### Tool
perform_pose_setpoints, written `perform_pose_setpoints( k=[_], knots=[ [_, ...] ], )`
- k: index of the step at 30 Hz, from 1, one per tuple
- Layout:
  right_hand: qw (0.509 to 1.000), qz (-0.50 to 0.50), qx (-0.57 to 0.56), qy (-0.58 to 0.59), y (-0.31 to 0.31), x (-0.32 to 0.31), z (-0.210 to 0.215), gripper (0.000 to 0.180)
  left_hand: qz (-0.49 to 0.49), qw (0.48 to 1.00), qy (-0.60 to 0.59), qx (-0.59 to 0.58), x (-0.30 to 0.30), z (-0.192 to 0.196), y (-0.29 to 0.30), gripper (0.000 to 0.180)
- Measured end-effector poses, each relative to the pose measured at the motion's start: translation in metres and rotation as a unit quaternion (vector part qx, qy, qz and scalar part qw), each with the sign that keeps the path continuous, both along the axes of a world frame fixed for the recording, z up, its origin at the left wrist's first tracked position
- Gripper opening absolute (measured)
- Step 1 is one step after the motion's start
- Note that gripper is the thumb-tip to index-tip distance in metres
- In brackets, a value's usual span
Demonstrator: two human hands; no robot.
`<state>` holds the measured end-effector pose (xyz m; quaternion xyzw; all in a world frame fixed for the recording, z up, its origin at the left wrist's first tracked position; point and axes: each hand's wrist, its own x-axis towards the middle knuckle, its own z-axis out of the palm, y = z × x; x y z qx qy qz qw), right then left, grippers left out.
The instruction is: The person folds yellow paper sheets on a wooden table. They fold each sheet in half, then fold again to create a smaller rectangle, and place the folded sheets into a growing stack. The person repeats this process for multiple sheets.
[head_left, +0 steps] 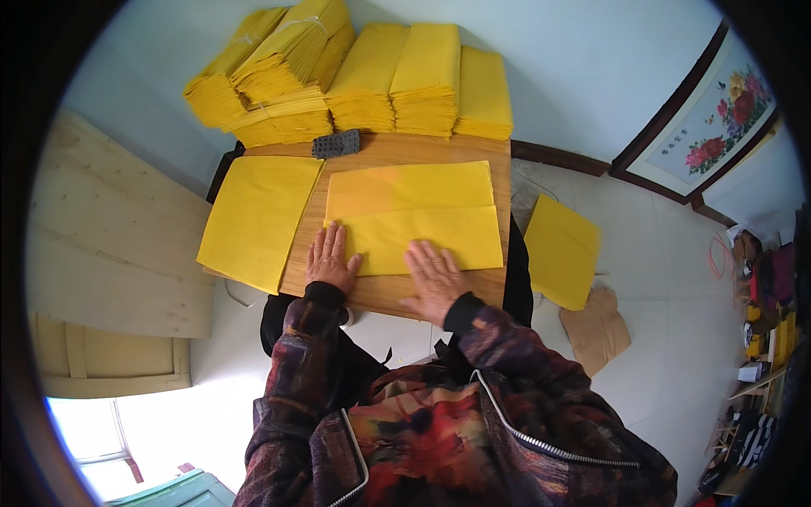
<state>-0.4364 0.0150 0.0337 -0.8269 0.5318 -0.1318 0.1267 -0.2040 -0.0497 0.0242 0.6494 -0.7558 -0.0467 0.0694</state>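
In front of me a yellow paper sheet (405, 188) lies on the wooden table (372, 296), its near part folded back over it as a flap (384, 239). My left hand (332, 259) rests flat at the flap's left edge, fingers stretched out and pointing away from me. Flat on the flap nearer its right side lies my right hand (435, 275), fingers spread, its thumb toward the left. Neither hand grips anything. Left of the folded sheet lies a stack of flat yellow paper (260, 218), slightly over the table's left edge.
Tall piles of folded yellow paper (425, 76) stand along the table's far edge, some tied in bundles (291, 46). A dark grey bumpy block (336, 144) sits before them. On the floor at right are more yellow paper (564, 252) and brown paper (596, 328). Wooden boards (118, 228) lean at left.
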Motion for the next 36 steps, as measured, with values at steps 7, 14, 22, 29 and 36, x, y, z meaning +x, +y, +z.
perform_pose_setpoints(
  k=[7,14,22,29,36],
  knots=[
    [0.978,-0.179,0.071,0.079,0.016,-0.098,0.015,0.09,0.003,1.0,0.005,-0.005,-0.003,-0.001,0.003,0.066],
    [0.999,0.013,0.012,0.04,0.025,0.018,0.012,0.085,0.018,1.0,0.017,0.0,-0.006,-0.003,0.005,0.068],
    [0.997,-0.068,-0.022,0.028,0.035,-0.054,0.001,0.083,0.031,1.0,0.003,-0.002,-0.009,-0.007,0.008,0.066],
    [0.963,-0.262,0.0,0.059,0.045,-0.104,0.019,0.083,0.04,0.999,0.012,0.006,-0.012,-0.001,0.008,0.067],
    [0.997,-0.068,-0.01,0.025,0.029,-0.036,0.012,0.077,0.039,0.999,0.027,0.007,-0.012,-0.003,0.018,0.068]
  ],
)
